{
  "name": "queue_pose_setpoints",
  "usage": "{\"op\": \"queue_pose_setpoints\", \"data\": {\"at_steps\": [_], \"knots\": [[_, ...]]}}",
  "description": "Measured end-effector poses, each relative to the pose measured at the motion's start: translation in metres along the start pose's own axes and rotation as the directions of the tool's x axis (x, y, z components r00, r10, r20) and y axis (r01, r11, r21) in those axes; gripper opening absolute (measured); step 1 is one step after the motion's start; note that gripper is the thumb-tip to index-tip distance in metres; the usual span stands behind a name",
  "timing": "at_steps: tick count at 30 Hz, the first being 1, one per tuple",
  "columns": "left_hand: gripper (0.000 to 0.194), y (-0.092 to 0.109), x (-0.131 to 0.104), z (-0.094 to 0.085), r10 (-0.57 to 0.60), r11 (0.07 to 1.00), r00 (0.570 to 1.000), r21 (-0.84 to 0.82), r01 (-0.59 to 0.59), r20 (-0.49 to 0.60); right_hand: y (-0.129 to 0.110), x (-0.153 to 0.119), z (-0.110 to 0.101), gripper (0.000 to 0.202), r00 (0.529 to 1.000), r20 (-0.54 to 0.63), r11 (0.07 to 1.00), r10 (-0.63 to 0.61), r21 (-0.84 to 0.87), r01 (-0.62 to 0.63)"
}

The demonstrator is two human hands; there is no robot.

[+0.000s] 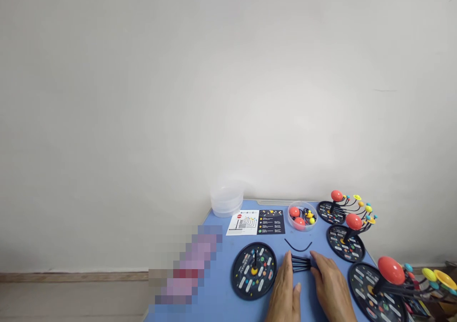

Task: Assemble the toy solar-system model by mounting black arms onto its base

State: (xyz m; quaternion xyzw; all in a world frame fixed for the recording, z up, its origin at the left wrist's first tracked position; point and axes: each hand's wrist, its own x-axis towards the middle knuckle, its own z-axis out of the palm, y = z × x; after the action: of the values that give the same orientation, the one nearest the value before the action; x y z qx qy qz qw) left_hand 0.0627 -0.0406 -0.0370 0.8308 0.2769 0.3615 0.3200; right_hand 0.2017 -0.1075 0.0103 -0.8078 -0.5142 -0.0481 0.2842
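Several thin black rods (301, 263) lie side by side on the blue table between my two hands. My left hand (283, 291) is at their left ends, its fingers stretched out and pressed beside them. At the right ends rests my right hand (332, 284), with its thumb and index finger apart and the tips close to the rods. A single curved black rod (298, 250) lies just beyond. To the left of my left hand is a round black base (263, 284) with printed labels, a yellow centre and a short upright post.
Three assembled planet models with red balls (391, 270) stand along the right edge. A clear tray (302, 204) holds red balls and small parts. An instruction sheet (243, 223) lies near stacked clear containers (227, 201). Behind the table (214, 284) rises a wall.
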Motion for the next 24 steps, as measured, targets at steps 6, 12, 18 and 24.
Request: {"op": "queue_pose_setpoints", "data": {"at_steps": [6, 12, 18, 24], "knots": [[0.053, -0.012, -0.014, 0.002, 0.172, 0.984, 0.985, 0.049, -0.171, -0.027, 0.009, 0.005, -0.012, 0.041, 0.996, -0.082, 0.997, 0.021, 0.081, -0.014], [0.053, 0.018, 0.004, 0.005, 0.496, 0.868, 0.854, 0.075, -0.491, -0.155, -0.005, 0.047, -0.045, 0.037, 0.991, -0.056, 0.992, 0.121, 0.04, -0.119], [0.036, 0.072, 0.056, -0.016, 0.526, 0.85, 0.841, 0.075, -0.521, -0.123, -0.028, 0.113, -0.069, 0.035, 0.975, 0.054, 0.958, 0.216, -0.204, -0.201], [0.035, 0.055, 0.065, -0.018, 0.647, 0.761, 0.737, 0.102, -0.641, -0.198, -0.037, 0.146, -0.047, 0.027, 0.96, 0.099, 0.93, 0.264, -0.291, -0.226]]}}
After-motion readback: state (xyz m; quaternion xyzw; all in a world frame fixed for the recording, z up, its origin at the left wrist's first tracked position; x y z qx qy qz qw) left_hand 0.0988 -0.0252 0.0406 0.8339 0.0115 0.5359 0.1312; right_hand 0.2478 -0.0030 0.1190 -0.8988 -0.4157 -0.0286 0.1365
